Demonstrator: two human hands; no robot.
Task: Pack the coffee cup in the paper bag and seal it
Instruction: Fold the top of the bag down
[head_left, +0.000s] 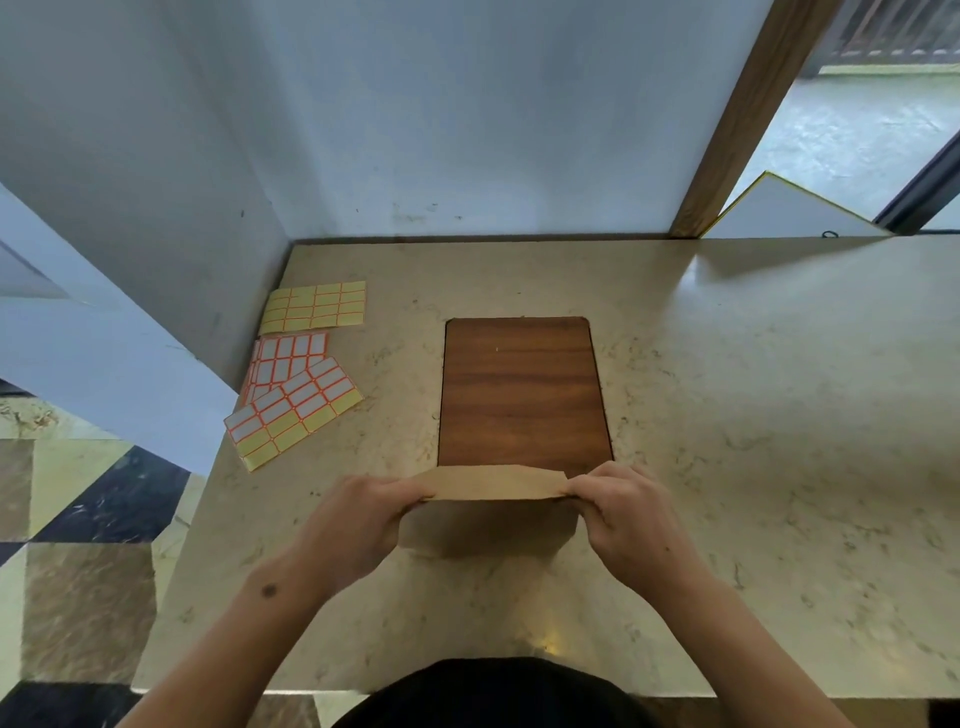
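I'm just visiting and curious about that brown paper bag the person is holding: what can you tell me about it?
The paper bag is plain brown paper, unprinted, standing on the pale stone-look counter just in front of a dark wooden board. Its top edge is folded over into a flat strip running side to side. The left hand pinches one end of that fold and the right hand the other. Its contents are hidden; no coffee cup shows.

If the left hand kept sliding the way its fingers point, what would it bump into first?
Probably the right hand. The left hand grips one end of the paper bag, fingers pointing along its folded top toward the other end, though depth is hard to judge.
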